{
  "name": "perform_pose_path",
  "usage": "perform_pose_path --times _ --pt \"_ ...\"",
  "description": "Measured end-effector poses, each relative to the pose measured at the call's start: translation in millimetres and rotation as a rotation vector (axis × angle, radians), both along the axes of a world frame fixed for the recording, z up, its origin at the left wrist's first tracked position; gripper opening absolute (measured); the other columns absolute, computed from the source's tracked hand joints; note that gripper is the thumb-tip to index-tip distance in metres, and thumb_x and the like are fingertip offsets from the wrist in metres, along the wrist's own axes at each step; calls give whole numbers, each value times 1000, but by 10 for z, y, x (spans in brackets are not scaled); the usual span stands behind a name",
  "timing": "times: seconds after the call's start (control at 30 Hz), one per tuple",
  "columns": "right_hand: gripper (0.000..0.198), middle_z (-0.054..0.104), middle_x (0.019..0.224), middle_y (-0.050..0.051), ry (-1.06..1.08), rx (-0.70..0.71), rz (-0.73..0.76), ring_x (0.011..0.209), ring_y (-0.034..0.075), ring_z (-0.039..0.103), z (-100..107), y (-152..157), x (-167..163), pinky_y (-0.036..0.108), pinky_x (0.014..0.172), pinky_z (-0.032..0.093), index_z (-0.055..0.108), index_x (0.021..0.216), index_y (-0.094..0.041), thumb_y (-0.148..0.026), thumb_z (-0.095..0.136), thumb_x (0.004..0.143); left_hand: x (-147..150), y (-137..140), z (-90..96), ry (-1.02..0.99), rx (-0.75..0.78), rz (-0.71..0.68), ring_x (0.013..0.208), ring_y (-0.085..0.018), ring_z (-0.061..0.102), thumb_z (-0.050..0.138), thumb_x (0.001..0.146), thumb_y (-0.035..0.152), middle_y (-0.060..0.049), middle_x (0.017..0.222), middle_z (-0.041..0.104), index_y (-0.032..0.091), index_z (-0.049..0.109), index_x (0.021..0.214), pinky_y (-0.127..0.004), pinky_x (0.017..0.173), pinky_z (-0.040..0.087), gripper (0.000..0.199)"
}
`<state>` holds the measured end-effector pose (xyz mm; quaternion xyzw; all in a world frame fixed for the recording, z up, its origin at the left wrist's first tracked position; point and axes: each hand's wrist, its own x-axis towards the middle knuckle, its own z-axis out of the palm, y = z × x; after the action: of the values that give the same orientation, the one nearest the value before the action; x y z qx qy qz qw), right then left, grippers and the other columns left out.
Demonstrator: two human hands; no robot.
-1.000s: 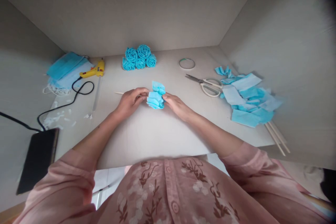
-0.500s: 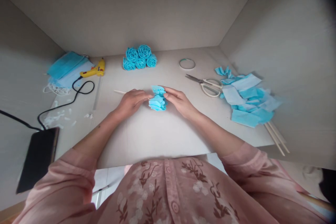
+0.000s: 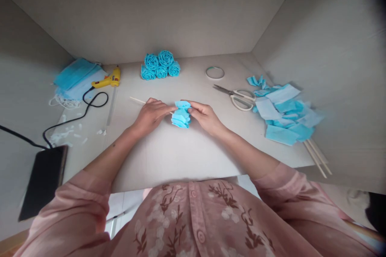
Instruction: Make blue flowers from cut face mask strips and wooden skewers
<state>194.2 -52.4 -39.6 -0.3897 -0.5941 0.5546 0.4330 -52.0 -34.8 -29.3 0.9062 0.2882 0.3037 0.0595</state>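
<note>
My left hand [image 3: 153, 115] is closed around a thin wooden stick [image 3: 137, 99], whose bare end sticks out at the upper left past my knuckles. At the stick's other end is a light-blue fabric flower [image 3: 181, 119] with layered petals. My right hand [image 3: 205, 116] pinches the flower's right side between thumb and fingers, near a strip folded up at its top. The fingertips of my right hand are partly hidden behind the blue fabric. Both hands meet just above the middle of the table [image 3: 175, 156].
Finished blue flowers [image 3: 161, 65] are stacked at the back. Scissors [image 3: 237, 96] and a tape ring [image 3: 215, 72] lie right of them, beside cut blue pieces [image 3: 286, 114] and sticks [image 3: 318, 158]. At left are face masks [image 3: 75, 75], a corded yellow glue gun [image 3: 108, 79] and a phone [image 3: 44, 182].
The stick has tilted a little, and slightly more of its far end shows. The flower has turned slightly between my hands, which otherwise stay in place.
</note>
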Motion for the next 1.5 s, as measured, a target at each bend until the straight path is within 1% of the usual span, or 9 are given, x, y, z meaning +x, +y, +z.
perform_pose_path --times 0.07,0.23,0.4,0.6,0.77,1.0,1.2,1.4,1.5 --pt "45 74 130 4 -7 16 12 120 22 66 -21 9 2 38 110 46 73 128 -21 -38 60 89 3 -3 3 -3 22 3 82 -17 65 47 106 25 -4 93 77 22 69 125 -34 80 39 29" --pt "45 74 130 2 -33 28 16 122 22 66 -38 8 9 39 111 47 72 131 -23 -39 59 90 2 2 17 -4 67 -88 83 -16 64 43 104 14 -4 95 76 24 69 126 -33 78 37 35" --pt "48 71 136 4 -30 46 20 125 23 65 -38 -7 15 40 112 47 70 134 -23 -43 60 91 -6 8 25 -7 59 -98 83 -15 65 40 104 10 -3 92 75 26 70 125 -32 77 37 40" --pt "44 74 130 4 -49 49 45 123 23 66 -5 -24 13 40 112 46 72 130 -22 -38 58 91 -5 6 20 -23 -8 -50 83 -16 67 45 107 25 -4 91 77 20 72 111 -32 77 38 28" --pt "41 76 124 3 -51 75 52 120 22 67 43 -40 12 39 111 47 75 125 -22 -34 55 91 9 1 -4 -42 -83 46 79 -17 69 44 107 42 -3 87 77 20 71 98 -33 82 41 36" --pt "41 76 123 3 -58 86 67 121 22 67 65 -43 4 38 110 47 75 124 -22 -32 53 92 -2 10 -31 -71 -146 104 86 -19 72 45 106 47 -4 94 79 21 72 101 -35 88 45 38" --pt "43 73 132 3 -66 99 86 123 21 67 42 -38 4 37 111 47 73 128 -22 -31 52 93 -11 -14 -48 -120 -234 157 95 -22 74 53 103 34 -5 97 80 20 65 113 -38 91 47 21" --pt "43 73 133 2 -98 117 79 125 20 67 8 -35 10 37 113 47 73 128 -23 -28 52 92 -20 -1 -62 -96 -188 128 93 -21 75 52 104 30 -4 96 81 21 62 121 -38 90 46 22" --pt "43 72 134 2 -110 127 88 125 20 67 24 -43 18 37 113 47 73 129 -24 -27 51 92 -20 -7 -43 -81 -208 135 93 -21 75 51 104 32 -4 96 80 21 61 123 -37 91 46 24"
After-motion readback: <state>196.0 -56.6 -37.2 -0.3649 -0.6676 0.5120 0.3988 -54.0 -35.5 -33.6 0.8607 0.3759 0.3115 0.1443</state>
